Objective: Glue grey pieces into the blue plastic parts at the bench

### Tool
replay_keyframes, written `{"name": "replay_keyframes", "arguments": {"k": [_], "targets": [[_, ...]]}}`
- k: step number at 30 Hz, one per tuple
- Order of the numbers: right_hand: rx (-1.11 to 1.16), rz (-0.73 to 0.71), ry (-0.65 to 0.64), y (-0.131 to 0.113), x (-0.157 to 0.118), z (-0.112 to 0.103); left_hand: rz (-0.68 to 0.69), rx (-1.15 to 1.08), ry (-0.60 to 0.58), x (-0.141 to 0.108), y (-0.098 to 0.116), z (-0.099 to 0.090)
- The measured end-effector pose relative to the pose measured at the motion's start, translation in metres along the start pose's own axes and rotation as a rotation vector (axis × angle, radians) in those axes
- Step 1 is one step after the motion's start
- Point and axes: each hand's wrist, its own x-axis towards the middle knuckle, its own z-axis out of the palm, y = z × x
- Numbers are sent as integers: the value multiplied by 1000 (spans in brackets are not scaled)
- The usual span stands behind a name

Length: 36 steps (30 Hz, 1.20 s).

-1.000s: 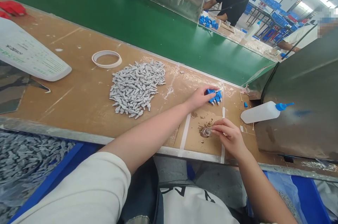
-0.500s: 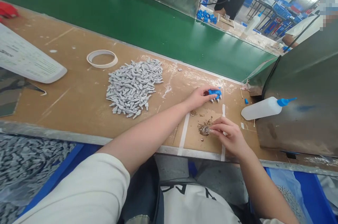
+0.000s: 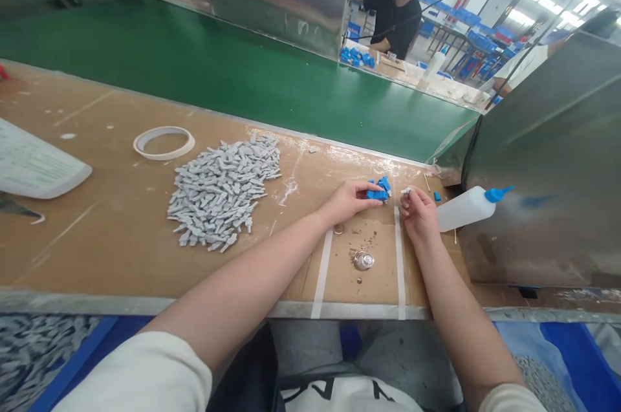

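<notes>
My left hand [image 3: 347, 204] grips a small blue plastic part [image 3: 377, 194] between thumb and fingers, just above the table. Right behind it lies another blue piece [image 3: 385, 183]. My right hand [image 3: 418, 210] is pinched on a small light grey piece [image 3: 405, 191], a short way right of the blue part. In front of both hands a small round glass-like dish [image 3: 363, 260] stands on the cardboard between two strips of white tape [image 3: 322, 275], with dark specks around it. A heap of grey plastic pieces [image 3: 220, 189] lies left of my left arm.
A white squeeze bottle [image 3: 466, 208] with a blue tip lies beside my right hand, against a metal panel [image 3: 543, 173]. A tape roll [image 3: 163, 143] sits left of the heap. Beyond the table edge runs a green belt [image 3: 218, 63]; a person [image 3: 395, 17] works across it.
My right hand has moved from the dish up and away, beside the blue part, with a grey piece in its fingers. My left hand still holds the blue part. The camera view has shifted.
</notes>
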Motion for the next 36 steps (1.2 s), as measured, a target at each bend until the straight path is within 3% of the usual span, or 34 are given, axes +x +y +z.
{"name": "replay_keyframes", "arguments": {"k": [8, 13, 17, 22, 25, 29, 33, 36], "targets": [[-21, 80, -94, 8, -2, -2, 2, 42, -11, -2, -2, 0], [-71, 35, -68, 10, -2, -2, -13, 68, -22, -2, -2, -1], [-272, -65, -69, 9, -7, -1, -34, 78, -19, -3, 1, 0], [-584, -350, -127, 4, -15, 0, -9, 145, -7, -8, 5, 0], [-765, -392, -212, -1, -18, -3, -1, 211, -10, -10, 8, -3], [-986, -373, -422, -5, -21, -5, -20, 304, -73, -12, 16, -10], [-992, -273, -636, -6, -26, -2, 0, 318, -109, -15, 24, -15], [-981, -241, -671, -9, -29, 2, 24, 322, -109, -17, 27, -13]]}}
